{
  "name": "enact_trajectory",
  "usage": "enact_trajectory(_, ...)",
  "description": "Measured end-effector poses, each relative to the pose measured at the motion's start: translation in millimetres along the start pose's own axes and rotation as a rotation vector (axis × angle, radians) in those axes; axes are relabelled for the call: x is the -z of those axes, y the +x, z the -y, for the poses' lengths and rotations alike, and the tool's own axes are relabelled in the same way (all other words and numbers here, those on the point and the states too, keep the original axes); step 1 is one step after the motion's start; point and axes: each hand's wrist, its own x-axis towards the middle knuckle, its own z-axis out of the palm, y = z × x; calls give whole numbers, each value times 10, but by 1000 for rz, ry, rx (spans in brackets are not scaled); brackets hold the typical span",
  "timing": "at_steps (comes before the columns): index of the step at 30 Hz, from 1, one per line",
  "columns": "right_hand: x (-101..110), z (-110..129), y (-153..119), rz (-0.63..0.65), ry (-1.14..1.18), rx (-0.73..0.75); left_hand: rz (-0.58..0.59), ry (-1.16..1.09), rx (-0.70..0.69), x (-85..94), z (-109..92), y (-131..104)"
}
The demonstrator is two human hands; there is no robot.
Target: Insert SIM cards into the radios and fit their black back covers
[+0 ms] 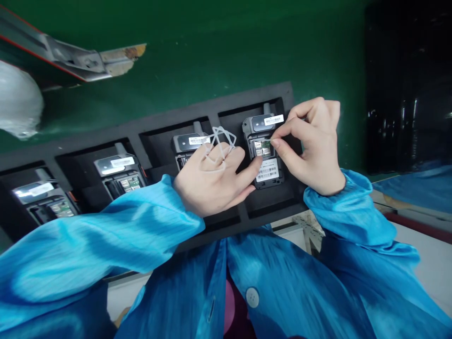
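Note:
My left hand (215,181) is curled, with its index fingertip down on the open handheld device (267,170) at the right of the foam tray. Thin white looped strips (221,143) lie across the backs of its fingers; how they are held is hidden. My right hand (312,141) pinches thumb against index finger at the right edge of the device's recess, on a small thin pale piece I cannot clearly make out. Inside the recess show metal card slots (260,149) and some green circuit board. White barcode labels are on the device above and below the recess.
The black foam tray (226,101) holds similar devices to the left: one (190,141) partly behind my left hand, another (120,165), and one (42,190) farther left. A metal bracket (81,59) and a clear plastic bag (17,96) lie on the green surface (247,52). A black panel (406,89) stands right.

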Motion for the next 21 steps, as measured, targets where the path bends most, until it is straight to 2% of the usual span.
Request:
enact_trajectory(3, 10, -29, -16, -19, 6, 59, 8, 8, 0, -3, -4, 1)
enact_trajectory(9, 105, -75, -214, -158, -41, 140, 11, 13, -9, -11, 5, -15)
enact_trajectory(12, 140, -75, -355, -51, -141, 233, -15, 12, -10, -16, 2, -32)
enact_trajectory(15, 142, -64, -437, 43, -208, 257, -25, 18, 7, -15, -10, -40)
enact_trajectory(21, 131, 15, -400, 14, -243, 248, 53, 23, 57, 53, -53, 10)
